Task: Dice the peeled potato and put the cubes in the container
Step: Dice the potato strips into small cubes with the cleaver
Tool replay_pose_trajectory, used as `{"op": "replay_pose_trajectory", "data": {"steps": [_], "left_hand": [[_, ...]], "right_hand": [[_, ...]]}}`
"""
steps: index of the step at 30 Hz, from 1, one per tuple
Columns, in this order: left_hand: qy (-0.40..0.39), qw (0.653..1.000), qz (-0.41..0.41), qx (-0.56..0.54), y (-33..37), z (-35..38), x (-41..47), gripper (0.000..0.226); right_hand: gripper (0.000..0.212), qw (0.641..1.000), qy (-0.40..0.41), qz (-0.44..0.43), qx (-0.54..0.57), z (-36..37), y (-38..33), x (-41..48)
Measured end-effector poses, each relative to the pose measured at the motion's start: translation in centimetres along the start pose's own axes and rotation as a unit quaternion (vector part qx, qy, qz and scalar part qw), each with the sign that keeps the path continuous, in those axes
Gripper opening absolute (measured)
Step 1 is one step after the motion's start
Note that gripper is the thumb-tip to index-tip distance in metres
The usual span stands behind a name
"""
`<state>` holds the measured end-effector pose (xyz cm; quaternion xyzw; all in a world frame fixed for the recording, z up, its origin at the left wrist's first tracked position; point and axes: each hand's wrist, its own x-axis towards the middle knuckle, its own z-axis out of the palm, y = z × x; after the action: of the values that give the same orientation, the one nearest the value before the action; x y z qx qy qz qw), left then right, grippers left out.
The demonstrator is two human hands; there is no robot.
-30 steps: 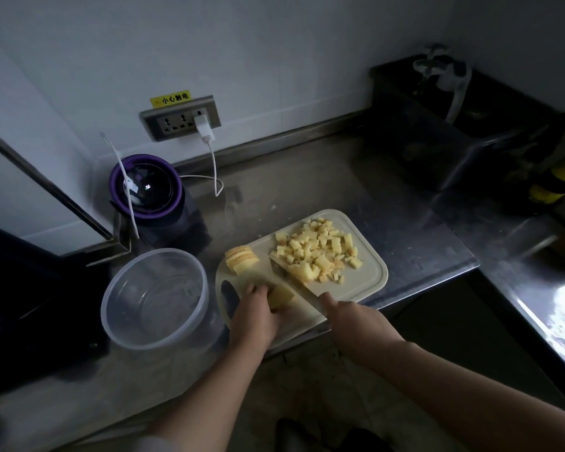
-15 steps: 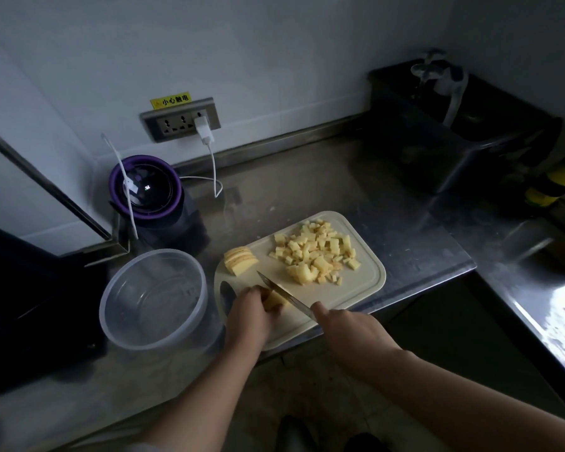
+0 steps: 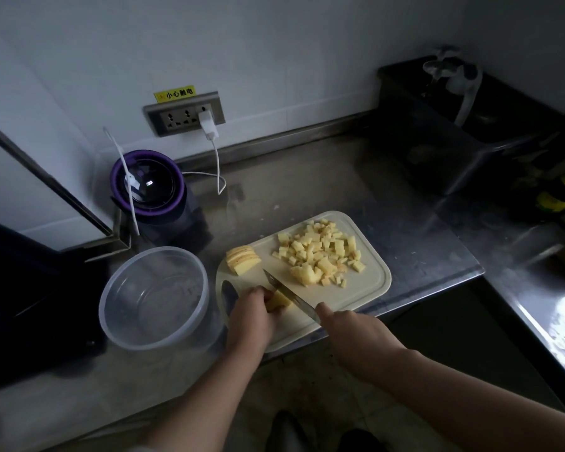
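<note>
Step in hand: I am dicing a small potato piece (image 3: 278, 301) at the near-left end of the cutting board (image 3: 367, 290), on a steel counter (image 3: 307, 177) in a dim kitchen.
Left hand: My left hand (image 3: 252, 318) is curling its fingers over the piece and pinning it to the board, knuckles toward the blade.
Right hand: My right hand (image 3: 356, 337) is closing round the handle of the knife (image 3: 291, 295), which is hidden inside the fist. The blade is slanting across the piece with its tip pointing away from me.
Potato so far: A heap of cubes (image 3: 320, 256) is lying on the far-right part of the board. A stack of uncut slices (image 3: 242, 260) is waiting at the far-left corner.
Container: The clear round container (image 3: 150, 345) is standing just left of the board, and I am seeing no cubes in it.
Doing it well: In my judgement, the fingertips should be tucking back behind the knuckles. The blade should be dropping straight down at spacings matching the cubes already cut.
Watching for: The piece is small and probably wet, so I am expecting it could slide under pressure. The low light is making the edge hard to follow.
Progress: I am judging the dicing well past halfway, with the slices and the whole transfer not yet done.
</note>
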<state>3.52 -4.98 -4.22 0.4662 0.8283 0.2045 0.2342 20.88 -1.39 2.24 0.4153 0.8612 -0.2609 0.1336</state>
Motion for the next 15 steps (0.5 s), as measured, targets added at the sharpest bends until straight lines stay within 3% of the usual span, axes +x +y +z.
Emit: {"op": "replay_pose_trajectory", "data": {"steps": [8,15], "left_hand": [[0.010,1.000,-0.004,0.011,0.2,-0.1,0.1,0.019],[0.002,1.000,0.000,-0.009,-0.2,-0.1,-0.1,0.025]], "right_hand": [[0.047,0.998,-0.050,0.011,0.022,0.5,0.3,1.3],[0.049,0.998,0.003,0.053,0.022,1.4,0.6,1.0]]}}
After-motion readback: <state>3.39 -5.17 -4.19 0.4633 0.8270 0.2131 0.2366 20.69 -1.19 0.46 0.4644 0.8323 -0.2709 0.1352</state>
